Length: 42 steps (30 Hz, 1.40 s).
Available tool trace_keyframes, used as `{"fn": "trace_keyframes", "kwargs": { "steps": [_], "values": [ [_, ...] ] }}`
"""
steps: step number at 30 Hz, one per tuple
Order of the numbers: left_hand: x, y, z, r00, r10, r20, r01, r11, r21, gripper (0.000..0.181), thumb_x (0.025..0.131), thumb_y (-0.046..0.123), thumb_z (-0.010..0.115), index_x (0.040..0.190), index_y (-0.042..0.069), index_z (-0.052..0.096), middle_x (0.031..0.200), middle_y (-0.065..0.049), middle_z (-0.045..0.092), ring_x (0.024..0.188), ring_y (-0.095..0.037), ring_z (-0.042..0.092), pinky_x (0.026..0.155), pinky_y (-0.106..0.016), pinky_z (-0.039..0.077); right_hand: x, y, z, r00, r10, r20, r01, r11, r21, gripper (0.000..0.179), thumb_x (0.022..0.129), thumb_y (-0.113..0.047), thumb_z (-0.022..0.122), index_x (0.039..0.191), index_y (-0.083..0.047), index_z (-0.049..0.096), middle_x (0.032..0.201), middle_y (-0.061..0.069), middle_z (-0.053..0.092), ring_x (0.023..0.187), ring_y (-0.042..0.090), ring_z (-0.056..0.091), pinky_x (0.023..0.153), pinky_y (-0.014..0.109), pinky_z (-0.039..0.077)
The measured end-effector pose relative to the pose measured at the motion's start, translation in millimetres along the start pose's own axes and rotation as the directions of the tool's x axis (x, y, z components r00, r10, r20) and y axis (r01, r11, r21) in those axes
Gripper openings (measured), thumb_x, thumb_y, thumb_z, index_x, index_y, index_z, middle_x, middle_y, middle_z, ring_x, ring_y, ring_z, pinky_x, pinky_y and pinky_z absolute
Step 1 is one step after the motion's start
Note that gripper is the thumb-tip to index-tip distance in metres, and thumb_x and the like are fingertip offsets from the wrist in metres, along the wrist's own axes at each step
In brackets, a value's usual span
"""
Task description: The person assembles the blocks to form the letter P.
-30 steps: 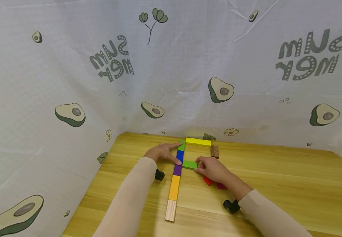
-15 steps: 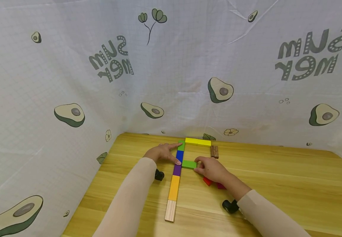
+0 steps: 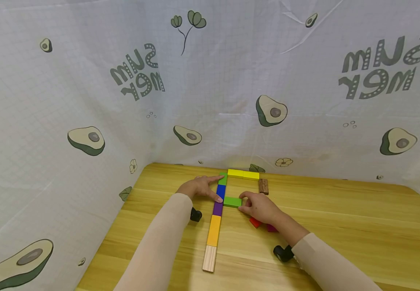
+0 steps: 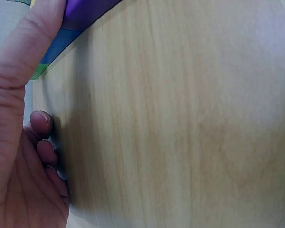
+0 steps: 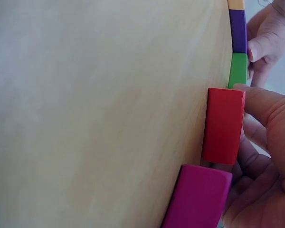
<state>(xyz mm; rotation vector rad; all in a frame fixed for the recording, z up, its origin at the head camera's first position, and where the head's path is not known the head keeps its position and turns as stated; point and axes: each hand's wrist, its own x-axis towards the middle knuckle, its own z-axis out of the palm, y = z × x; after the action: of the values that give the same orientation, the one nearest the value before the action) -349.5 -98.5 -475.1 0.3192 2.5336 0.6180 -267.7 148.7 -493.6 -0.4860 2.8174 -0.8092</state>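
Observation:
A column of flat wooden blocks runs down the table in the head view. My left hand lies beside its upper part, index fingertip at the small green block and thumb on the purple block, just below the blue block. Thumb and index are spread, the other fingers loosely bent. My right hand pinches the right end of a longer green block, which lies crosswise against the column. Beneath that hand are a red block and a magenta block, large in the right wrist view.
Two yellow blocks lie end to end along the table's back, a dark brown block at their right end. An orange block and a pale wood block form the column's near end. White printed cloth hangs behind.

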Motion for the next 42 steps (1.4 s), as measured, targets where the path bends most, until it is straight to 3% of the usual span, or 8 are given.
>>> {"fn": "trace_keyframes", "kwargs": {
  "steps": [10,20,27,33,38,42],
  "values": [
    [0.7,1.5,1.0,1.000,0.006,0.007,-0.006,1.000,0.001,0.100,0.070,0.065,0.086,0.153,0.058,0.031,0.170,-0.009,0.025,0.157,-0.038,0.021,0.119,-0.072,0.026,-14.7,7.1,-15.0,0.999,0.016,0.037,-0.020,0.995,0.096,0.050,0.093,-0.031,0.076,0.134,-0.007,0.060,0.090,-0.002,0.068,0.075,0.010,0.060,0.069,0.028,0.054],
    [-0.2,3.3,-0.7,1.000,0.013,0.003,-0.013,1.000,-0.010,0.100,0.071,0.062,0.086,0.154,0.058,0.030,0.171,-0.008,0.023,0.157,-0.038,0.019,0.119,-0.073,0.023,-39.4,25.0,-32.8,0.996,-0.053,0.074,0.048,0.996,0.072,0.034,0.093,-0.029,0.076,0.119,-0.010,0.067,0.092,-0.003,0.067,0.082,0.011,0.059,0.075,0.029,0.053],
    [0.6,0.8,-0.4,1.000,0.009,0.003,-0.009,1.000,-0.026,0.100,0.071,0.061,0.087,0.154,0.058,0.031,0.171,-0.008,0.022,0.158,-0.038,0.016,0.120,-0.073,0.021,-53.0,25.4,-35.0,0.985,-0.078,0.153,0.055,0.988,0.146,0.032,0.093,-0.019,0.073,0.123,-0.009,0.066,0.093,-0.001,0.065,0.080,0.013,0.056,0.069,0.025,0.050],
    [0.4,0.1,0.0,1.000,0.007,0.003,-0.007,1.000,-0.029,0.100,0.070,0.061,0.087,0.153,0.058,0.032,0.171,-0.009,0.022,0.158,-0.038,0.017,0.120,-0.073,0.022,-56.6,22.5,-33.9,0.983,-0.067,0.171,0.038,0.985,0.167,0.034,0.086,-0.006,0.071,0.119,-0.006,0.066,0.091,0.001,0.063,0.079,0.016,0.054,0.065,0.024,0.047],
    [0.8,-0.1,0.5,1.000,0.013,0.003,-0.013,1.000,-0.015,0.100,0.070,0.062,0.087,0.153,0.058,0.032,0.171,-0.009,0.023,0.157,-0.038,0.018,0.120,-0.073,0.023,-56.3,22.4,-30.1,0.983,-0.025,0.181,-0.004,0.987,0.158,0.033,0.085,-0.007,0.075,0.117,-0.008,0.066,0.090,0.000,0.063,0.081,0.016,0.055,0.068,0.024,0.049],
    [0.0,-0.8,1.2,1.000,0.013,0.000,-0.013,1.000,-0.013,0.099,0.071,0.062,0.086,0.153,0.058,0.031,0.171,-0.009,0.024,0.157,-0.037,0.019,0.120,-0.072,0.024,-55.4,23.9,-28.0,0.982,-0.042,0.183,0.015,0.988,0.151,0.029,0.086,-0.012,0.078,0.112,-0.009,0.066,0.087,-0.002,0.062,0.079,0.014,0.054,0.067,0.024,0.048]
  ]
}}
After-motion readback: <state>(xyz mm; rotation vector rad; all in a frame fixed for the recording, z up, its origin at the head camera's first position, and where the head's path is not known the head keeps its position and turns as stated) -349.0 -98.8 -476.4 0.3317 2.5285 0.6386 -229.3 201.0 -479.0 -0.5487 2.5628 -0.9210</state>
